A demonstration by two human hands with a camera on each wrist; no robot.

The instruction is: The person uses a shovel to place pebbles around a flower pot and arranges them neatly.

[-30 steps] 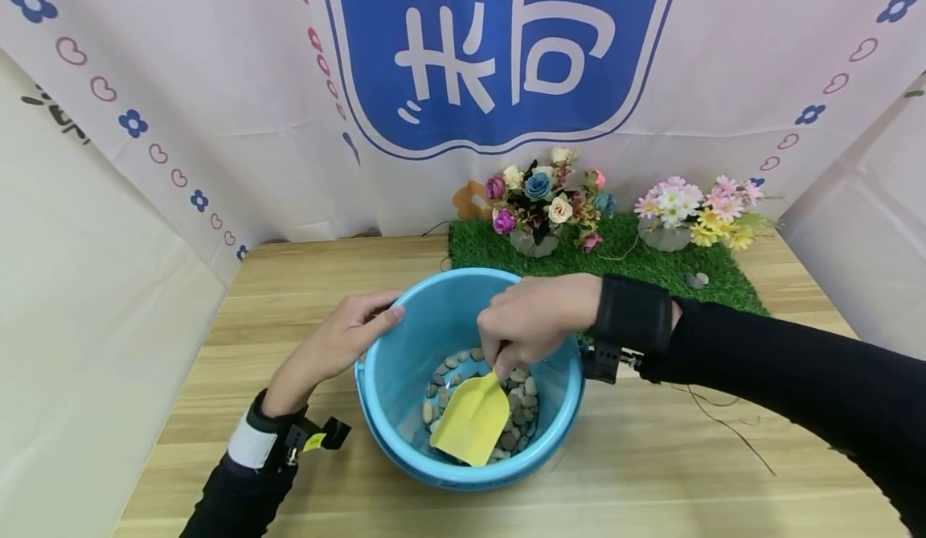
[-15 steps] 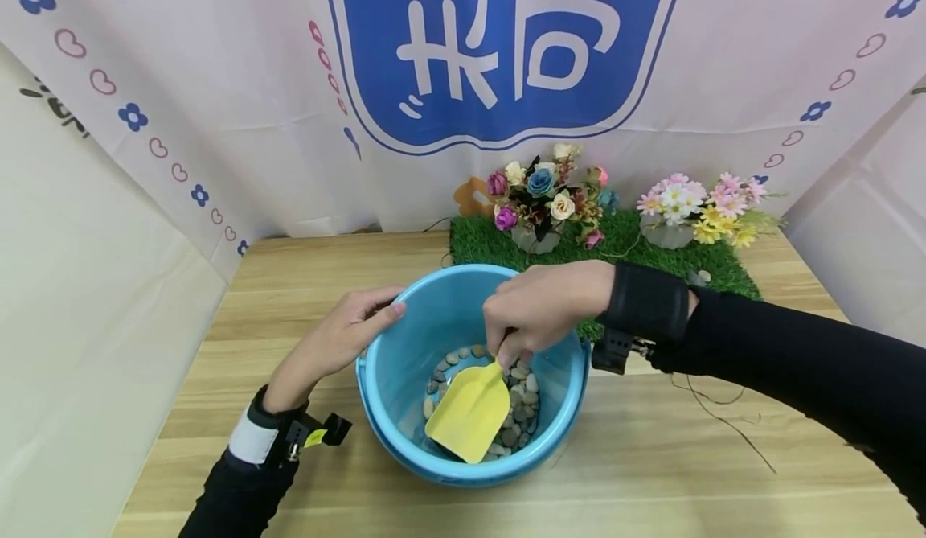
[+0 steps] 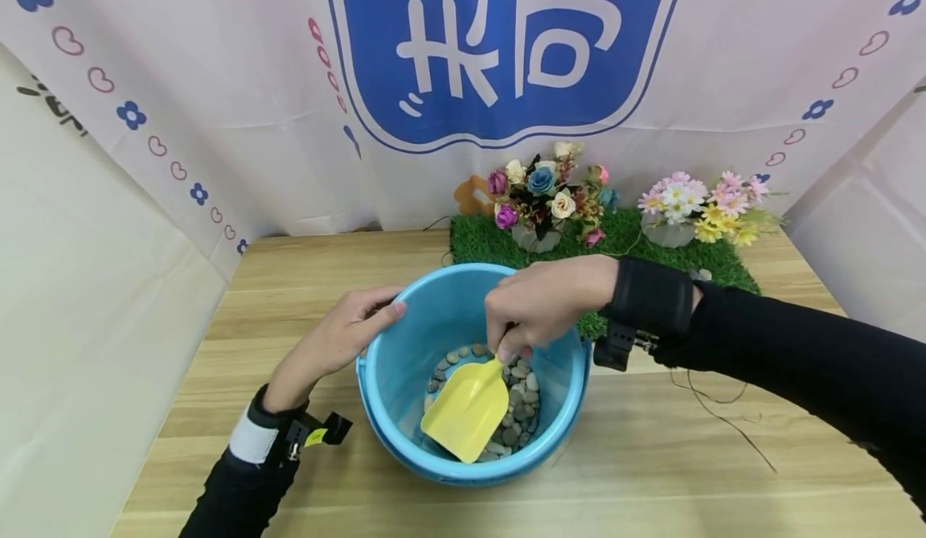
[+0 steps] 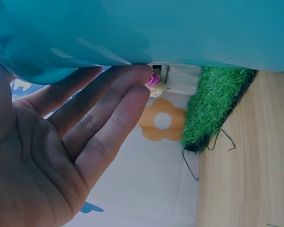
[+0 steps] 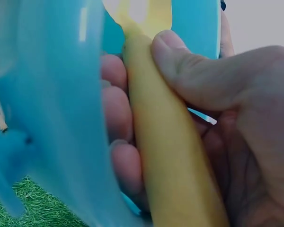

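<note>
— While the head view looks down, where is the yellow scoop?
— At lower centre, inside the blue bucket, over pebbles; the right hand grips its handle.
— And the wrist views?
— Left hand presses straight fingers on the bucket wall; right fingers wrap the handle.

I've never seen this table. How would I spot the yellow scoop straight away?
Find the round blue bucket in the middle of the wooden table, in front of the green grass mat. Inside it, the yellow scoop lies blade-down over grey and tan pebbles, its handle gripped by the right hand. It is the only yellow, flat thing in there.
</note>
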